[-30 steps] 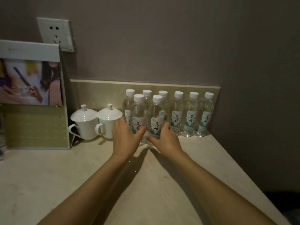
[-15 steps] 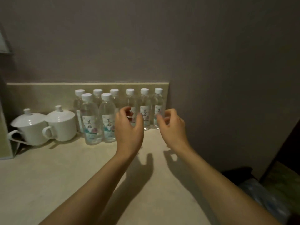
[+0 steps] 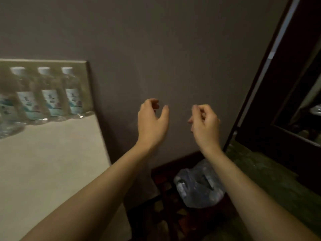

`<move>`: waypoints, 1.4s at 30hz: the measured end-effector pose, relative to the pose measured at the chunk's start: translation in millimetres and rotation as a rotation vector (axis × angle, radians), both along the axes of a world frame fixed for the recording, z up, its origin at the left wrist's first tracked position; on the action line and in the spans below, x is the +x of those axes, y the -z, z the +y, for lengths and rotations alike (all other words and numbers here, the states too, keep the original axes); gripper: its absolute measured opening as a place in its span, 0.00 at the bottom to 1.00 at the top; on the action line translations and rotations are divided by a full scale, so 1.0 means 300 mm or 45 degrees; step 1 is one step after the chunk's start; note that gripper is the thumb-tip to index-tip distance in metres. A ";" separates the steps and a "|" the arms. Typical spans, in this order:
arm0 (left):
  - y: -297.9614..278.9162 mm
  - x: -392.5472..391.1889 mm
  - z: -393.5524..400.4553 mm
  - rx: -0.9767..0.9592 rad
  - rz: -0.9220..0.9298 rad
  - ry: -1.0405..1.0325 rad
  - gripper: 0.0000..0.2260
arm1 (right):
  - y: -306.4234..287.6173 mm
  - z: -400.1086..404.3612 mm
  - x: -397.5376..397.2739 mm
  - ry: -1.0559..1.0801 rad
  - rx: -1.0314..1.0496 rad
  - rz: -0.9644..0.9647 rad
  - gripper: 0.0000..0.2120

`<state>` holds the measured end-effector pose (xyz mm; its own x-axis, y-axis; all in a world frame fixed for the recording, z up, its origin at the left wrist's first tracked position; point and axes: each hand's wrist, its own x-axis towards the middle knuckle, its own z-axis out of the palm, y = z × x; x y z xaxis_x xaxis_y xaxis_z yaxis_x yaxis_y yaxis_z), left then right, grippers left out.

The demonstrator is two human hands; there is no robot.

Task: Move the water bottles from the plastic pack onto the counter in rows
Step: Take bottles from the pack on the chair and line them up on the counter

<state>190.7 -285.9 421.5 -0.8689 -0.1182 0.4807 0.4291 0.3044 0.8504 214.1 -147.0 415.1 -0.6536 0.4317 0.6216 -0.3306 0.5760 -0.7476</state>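
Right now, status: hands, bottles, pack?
Left hand and right hand empty, loosely curled, mid-air off the counter. Water bottles standing along backsplash. Plastic pack low, between forearms; nothing blocking.

The bottles point(image 3: 52, 94) are blurred, their labels unreadable; the row runs off the counter's point(image 3: 52, 162) left side, past the frame edge. The right forearm hides part of the pack point(image 3: 198, 188), contents unclear.
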 end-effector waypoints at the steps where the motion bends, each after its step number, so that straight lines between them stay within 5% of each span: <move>1: 0.006 -0.004 0.063 -0.009 -0.034 0.044 0.17 | 0.015 0.074 0.007 0.035 -0.032 -0.024 0.13; 10: 0.169 -0.186 0.539 -0.405 -0.346 0.412 0.21 | 0.233 0.516 -0.023 0.150 -0.097 -0.298 0.13; 20: 0.489 -0.555 0.939 -0.372 -0.712 0.552 0.16 | 0.521 0.902 -0.364 0.099 -0.098 -0.748 0.09; 42: 1.527 -0.718 0.885 -0.165 -1.771 0.101 0.11 | 1.422 1.076 -0.670 -0.340 -0.300 -1.796 0.08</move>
<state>-24.8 -20.5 -36.7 -0.6387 -0.0687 -0.7664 -0.7129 0.4276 0.5558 13.0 175.9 -11.4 -0.7246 0.2010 -0.6592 0.6687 0.4367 -0.6018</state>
